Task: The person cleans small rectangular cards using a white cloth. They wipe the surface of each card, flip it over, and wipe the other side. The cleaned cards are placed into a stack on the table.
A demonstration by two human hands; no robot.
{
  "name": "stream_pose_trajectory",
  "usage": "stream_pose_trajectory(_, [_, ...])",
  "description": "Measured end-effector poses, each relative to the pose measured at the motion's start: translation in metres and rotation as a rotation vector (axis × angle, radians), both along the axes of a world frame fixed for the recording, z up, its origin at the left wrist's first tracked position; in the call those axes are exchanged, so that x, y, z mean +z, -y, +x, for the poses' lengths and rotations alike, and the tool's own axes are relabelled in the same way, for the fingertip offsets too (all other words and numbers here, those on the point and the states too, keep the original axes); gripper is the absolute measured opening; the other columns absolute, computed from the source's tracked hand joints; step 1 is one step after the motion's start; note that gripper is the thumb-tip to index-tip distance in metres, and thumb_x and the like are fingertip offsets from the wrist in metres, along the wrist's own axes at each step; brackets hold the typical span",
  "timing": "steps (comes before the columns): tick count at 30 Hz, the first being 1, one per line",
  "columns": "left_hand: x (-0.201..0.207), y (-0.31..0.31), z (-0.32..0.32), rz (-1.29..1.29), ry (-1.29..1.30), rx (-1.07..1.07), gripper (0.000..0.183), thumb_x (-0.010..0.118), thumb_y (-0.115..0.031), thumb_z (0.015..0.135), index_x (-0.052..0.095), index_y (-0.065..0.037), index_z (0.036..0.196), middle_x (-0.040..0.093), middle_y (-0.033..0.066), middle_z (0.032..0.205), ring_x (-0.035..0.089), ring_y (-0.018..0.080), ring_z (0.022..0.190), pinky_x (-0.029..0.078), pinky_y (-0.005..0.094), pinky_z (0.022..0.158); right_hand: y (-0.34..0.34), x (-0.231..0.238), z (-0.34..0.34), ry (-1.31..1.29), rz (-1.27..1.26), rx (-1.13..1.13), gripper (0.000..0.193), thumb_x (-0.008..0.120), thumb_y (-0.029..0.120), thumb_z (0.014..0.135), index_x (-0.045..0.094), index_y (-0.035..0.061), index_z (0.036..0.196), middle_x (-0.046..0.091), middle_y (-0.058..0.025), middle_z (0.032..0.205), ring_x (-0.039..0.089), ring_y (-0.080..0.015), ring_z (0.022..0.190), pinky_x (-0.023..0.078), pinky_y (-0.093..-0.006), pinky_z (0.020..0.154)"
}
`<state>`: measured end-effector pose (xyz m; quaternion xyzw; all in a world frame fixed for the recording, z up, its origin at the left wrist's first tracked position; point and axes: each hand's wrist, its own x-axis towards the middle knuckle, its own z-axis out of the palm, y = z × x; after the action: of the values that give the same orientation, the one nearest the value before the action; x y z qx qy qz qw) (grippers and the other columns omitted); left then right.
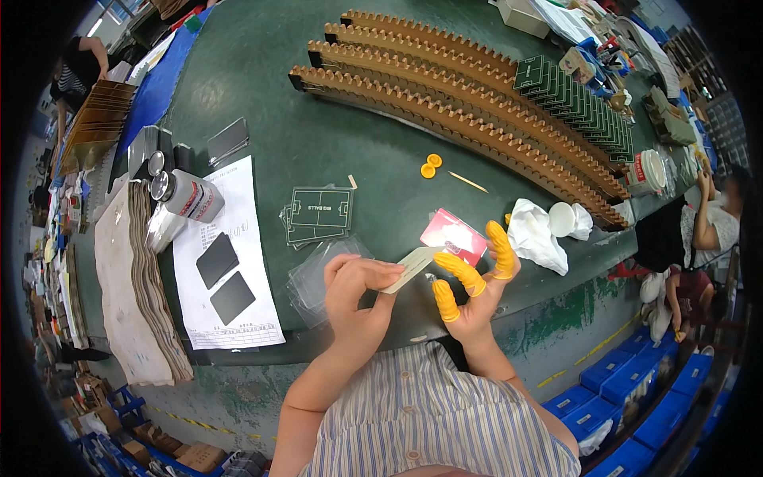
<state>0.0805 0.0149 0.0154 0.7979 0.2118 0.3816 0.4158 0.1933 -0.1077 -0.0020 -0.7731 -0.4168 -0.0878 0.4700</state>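
Note:
My left hand [355, 298] is closed on a thin cream-coloured card [415, 266], pinched by its edge between thumb and fingers. My right hand [477, 310] wears yellow rubber finger cots; its fingers are spread, and one fingertip is close to the card's far end. Whether it touches the card I cannot tell. Just beyond my hands lies a pink and white card [453, 236]. Left of it is a small stack of green cards with white line markings [319, 208], with clear plastic sleeves [318, 278] nearer me.
Long wooden slotted racks [445, 95] cross the back, with green cards [576, 107] standing at their right end. Spare yellow finger cots [430, 165], a wooden stick [467, 182] and white cloth [534, 234] lie nearby. Dark cards [232, 298] rest on a printed sheet [254, 278] beside a grey bottle [195, 199].

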Motion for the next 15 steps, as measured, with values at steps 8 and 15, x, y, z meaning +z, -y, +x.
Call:
stream_pose_trajectory(8, [0.0012, 0.0, 0.0002, 0.003, 0.0, 0.001, 0.021, 0.073, 0.003, 0.071, 0.057, -0.01, 0.076, 0.068, 0.0029, 0.081, 0.061, 0.0151, 0.079, 0.036, 0.0329, 0.087, -0.0023, -0.001, 0.0003, -0.01, 0.03, -0.031, 0.028, 0.07, 0.031, 0.077, 0.072, 0.012, 0.098, 0.035, -0.0176, 0.138, 0.026, -0.0331, 0.119, 0.023, -0.041, 0.102])
stream_pose_trajectory(15, [-0.0003, -0.0001, 0.0005, -0.001, 0.008, 0.002, 0.022, 0.073, 0.003, 0.07, 0.056, -0.01, 0.076, 0.068, 0.0029, 0.08, 0.061, 0.0151, 0.078, 0.036, 0.0326, 0.087, 0.0021, -0.0011, 0.0005, -0.013, 0.005, -0.057, 0.029, 0.07, 0.032, 0.078, 0.072, 0.0111, 0.099, 0.034, -0.0175, 0.139, 0.025, -0.0325, 0.121, 0.023, -0.0408, 0.103])
